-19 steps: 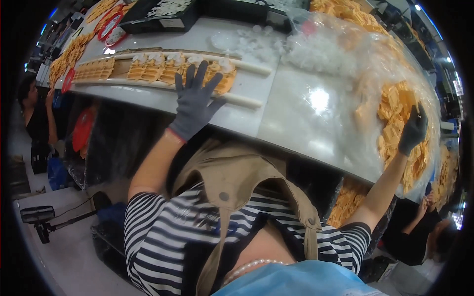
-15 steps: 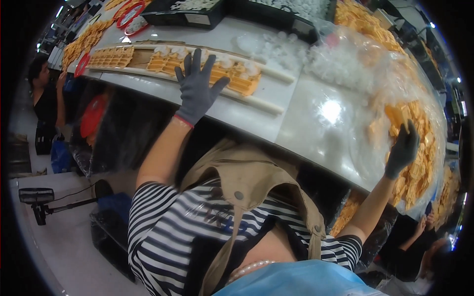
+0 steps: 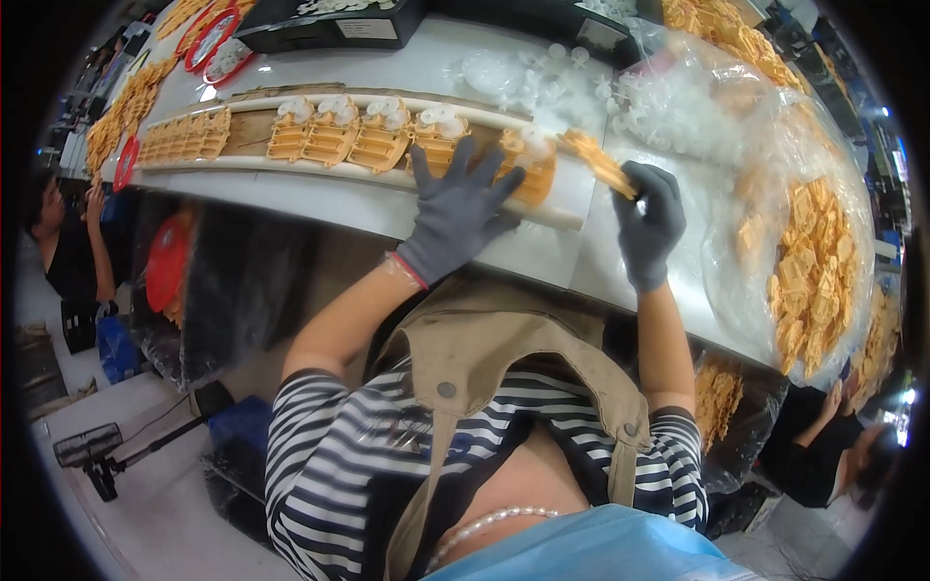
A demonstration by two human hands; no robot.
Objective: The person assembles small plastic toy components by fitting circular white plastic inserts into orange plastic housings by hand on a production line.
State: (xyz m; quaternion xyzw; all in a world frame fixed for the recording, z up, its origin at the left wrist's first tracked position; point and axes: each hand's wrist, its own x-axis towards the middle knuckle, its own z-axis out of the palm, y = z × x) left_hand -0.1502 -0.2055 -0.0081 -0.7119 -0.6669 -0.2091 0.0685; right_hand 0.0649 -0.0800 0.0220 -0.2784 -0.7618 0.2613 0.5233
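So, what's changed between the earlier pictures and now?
The right hand moved left from the orange heap to the white rails' right end, bringing an orange part. The left hand stays spread at the row of orange parts.

At the right end of the rack, the yellow piece is blurred and its near end is partly hidden by the right hand, while the left hand covers some of the rack, and beyond it a black box is cut by the top edge.
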